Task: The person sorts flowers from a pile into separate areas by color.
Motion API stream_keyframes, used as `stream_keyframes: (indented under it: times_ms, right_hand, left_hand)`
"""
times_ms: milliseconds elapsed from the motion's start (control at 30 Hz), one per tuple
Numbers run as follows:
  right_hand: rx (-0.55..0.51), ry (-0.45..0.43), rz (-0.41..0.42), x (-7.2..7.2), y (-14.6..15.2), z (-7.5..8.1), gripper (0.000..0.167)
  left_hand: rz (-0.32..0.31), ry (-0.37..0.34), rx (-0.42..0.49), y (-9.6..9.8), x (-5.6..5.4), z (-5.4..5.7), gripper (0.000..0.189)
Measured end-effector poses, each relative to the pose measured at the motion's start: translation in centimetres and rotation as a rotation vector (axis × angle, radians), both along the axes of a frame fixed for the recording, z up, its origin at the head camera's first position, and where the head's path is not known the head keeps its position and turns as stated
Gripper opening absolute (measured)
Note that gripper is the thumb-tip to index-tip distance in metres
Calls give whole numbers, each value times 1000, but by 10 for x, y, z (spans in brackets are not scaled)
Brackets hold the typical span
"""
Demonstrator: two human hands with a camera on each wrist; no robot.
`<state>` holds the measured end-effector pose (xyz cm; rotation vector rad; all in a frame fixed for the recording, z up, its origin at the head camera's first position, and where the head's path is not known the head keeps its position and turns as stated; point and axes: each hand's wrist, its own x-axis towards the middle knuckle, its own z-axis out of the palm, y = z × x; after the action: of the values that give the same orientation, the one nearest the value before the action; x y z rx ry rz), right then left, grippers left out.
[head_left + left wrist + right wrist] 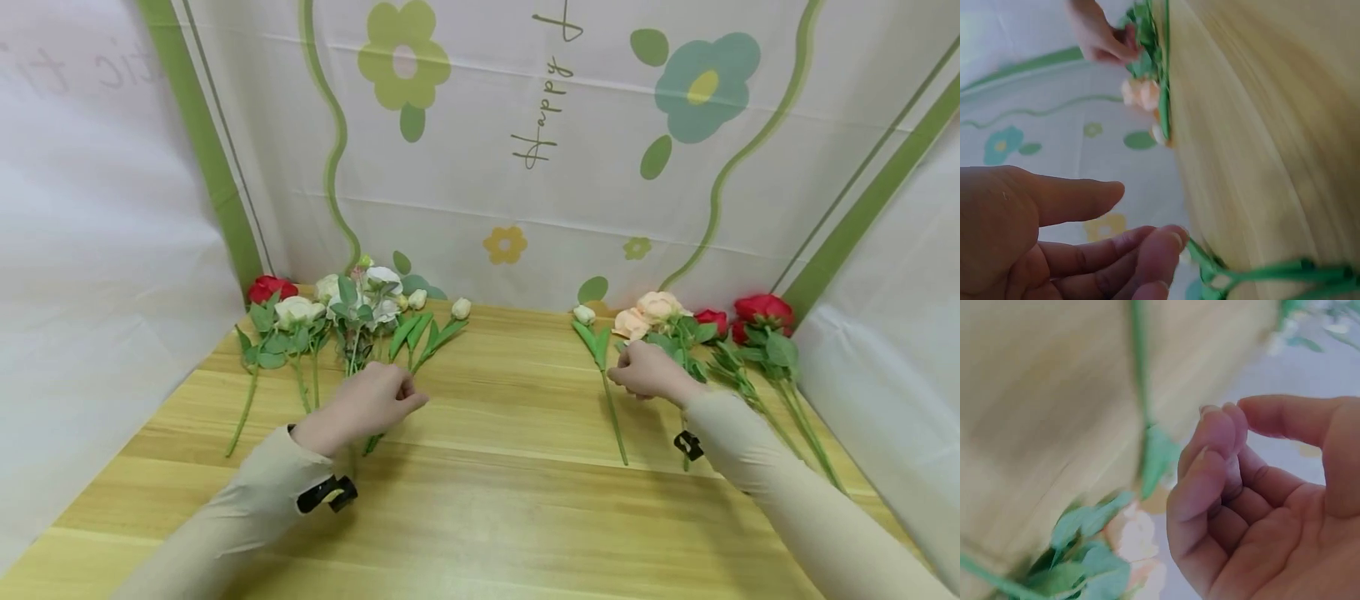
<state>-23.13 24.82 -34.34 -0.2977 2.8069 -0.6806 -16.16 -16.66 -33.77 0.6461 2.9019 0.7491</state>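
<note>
My left hand [369, 406] hovers over the stems of two white tulips [461, 309], its thumb apart from bent fingers in the left wrist view, with nothing held. Green tulip stems [1297, 270] lie beneath it there. My right hand [649, 372] is just right of a single white tulip [583, 315] lying on the table, in front of peach roses [660, 307]. In the right wrist view the right hand's thumb meets its curled fingertips, and nothing shows between them. A blurred green stem [1139, 362] passes beside that hand, apart from it.
At the left lie a red rose [272, 288], a white rose [298, 312] and a cluster of white flowers [382, 310]. Red roses [763, 312] with long stems lie at the right. A printed curtain [480, 167] hangs behind the wooden table [480, 517].
</note>
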Motion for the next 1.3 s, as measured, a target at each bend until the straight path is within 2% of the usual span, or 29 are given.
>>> stream_keyframes:
  times_ms: [100, 233, 467, 633, 900, 1300]
  right_hand:
    - [-82, 14, -12, 14, -6, 5, 36]
    - [-177, 6, -17, 34, -20, 7, 34]
    - [-326, -13, 21, 60, -43, 9, 29]
    - [-368, 9, 68, 72, -57, 14, 27]
    - [-347, 19, 133, 79, -69, 14, 30]
    - [-361, -16, 110, 78, -71, 3, 28]
  left_hand:
    - [51, -22, -42, -8, -10, -5, 45]
    - [94, -52, -86, -14, -16, -10, 51]
    - [113, -93, -163, -17, -24, -26, 51]
    - [135, -113, -201, -16, -25, -31, 48]
    - [112, -108, -216, -16, -21, -33, 30]
    - [99, -140, -169, -12, -20, -31, 36]
